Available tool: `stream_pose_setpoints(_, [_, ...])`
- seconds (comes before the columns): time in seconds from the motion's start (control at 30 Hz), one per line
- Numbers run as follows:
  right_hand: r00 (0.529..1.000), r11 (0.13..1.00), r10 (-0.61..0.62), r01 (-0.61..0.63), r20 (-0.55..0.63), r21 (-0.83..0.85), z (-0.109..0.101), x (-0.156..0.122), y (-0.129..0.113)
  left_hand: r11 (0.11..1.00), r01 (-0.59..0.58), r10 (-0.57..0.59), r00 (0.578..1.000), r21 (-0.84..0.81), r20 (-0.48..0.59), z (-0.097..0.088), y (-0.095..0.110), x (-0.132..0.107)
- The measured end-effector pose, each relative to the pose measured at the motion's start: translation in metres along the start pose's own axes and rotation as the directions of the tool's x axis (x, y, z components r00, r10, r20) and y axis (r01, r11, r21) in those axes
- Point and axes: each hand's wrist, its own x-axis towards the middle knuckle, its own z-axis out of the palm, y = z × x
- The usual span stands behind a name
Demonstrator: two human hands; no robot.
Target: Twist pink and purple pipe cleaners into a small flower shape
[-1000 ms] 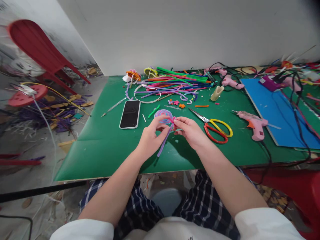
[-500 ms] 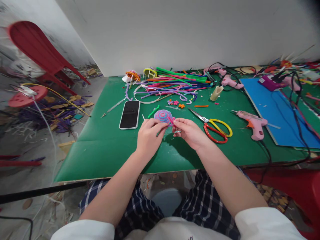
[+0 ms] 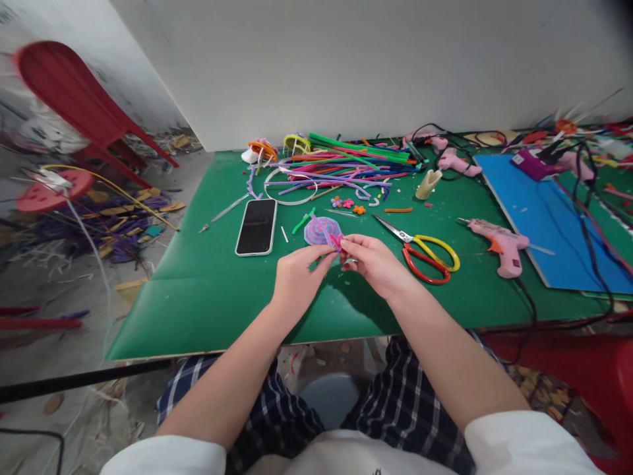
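Both of my hands meet over the front of the green table, fingertips pinched together around a small pink pipe cleaner piece [image 3: 337,242]. My left hand [image 3: 302,272] comes in from the left, thumb and forefinger closed at the piece's lower end. From the other side, my right hand [image 3: 372,261] grips it with thumb and curled fingers. Just behind them is a round pink, purple and blue coiled disc [image 3: 319,230]; whether it is attached to the piece I cannot tell. A bent green pipe cleaner [image 3: 303,221] and a short white stick [image 3: 284,234] lie close by.
Scissors [image 3: 415,245] lie right of my hands, a pink glue gun [image 3: 502,245] farther right. A phone [image 3: 256,227] is on the left. Behind are small flowers [image 3: 348,204], a pipe cleaner pile [image 3: 346,165], a white ring [image 3: 267,188] and a blue board [image 3: 534,231].
My left hand has shifted slightly down and right, its fingers now closer to the right hand's. More of the coiled disc and the white stick shows.
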Motion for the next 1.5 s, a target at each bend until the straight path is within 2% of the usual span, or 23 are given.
stream_pose_setpoints(0.27, [1.0,1.0,-0.016,0.016,-0.023,-0.02,0.005,-0.002,0.0,0.967,0.134,-0.141,0.99,-0.218,-0.017,0.002,0.003,-0.001])
stream_pose_setpoints(0.6, [0.998,0.997,-0.054,0.051,-0.042,-0.065,0.008,-0.001,0.003,0.914,0.21,-0.23,0.973,-0.347,-0.02,0.006,0.004,-0.002])
stream_pose_setpoints(0.73, [0.996,0.995,-0.072,0.068,-0.058,-0.07,0.008,0.0,0.004,0.874,0.261,-0.28,0.96,-0.411,0.016,0.004,0.004,-0.001])
stream_pose_setpoints(0.87, [0.991,0.991,-0.107,0.099,-0.086,-0.091,0.009,0.001,0.007,0.867,0.322,-0.338,0.941,-0.379,0.025,0.003,0.001,0.001])
stream_pose_setpoints(1.03, [0.979,0.974,-0.181,0.166,-0.092,-0.155,0.011,0.001,0.011,0.899,0.335,-0.339,0.94,-0.283,0.036,0.005,-0.005,0.002])
stream_pose_setpoints(1.5, [0.961,0.953,-0.255,0.232,-0.104,-0.193,0.016,0.002,0.015,0.791,0.399,-0.439,0.898,-0.465,0.023,0.009,0.001,0.001])
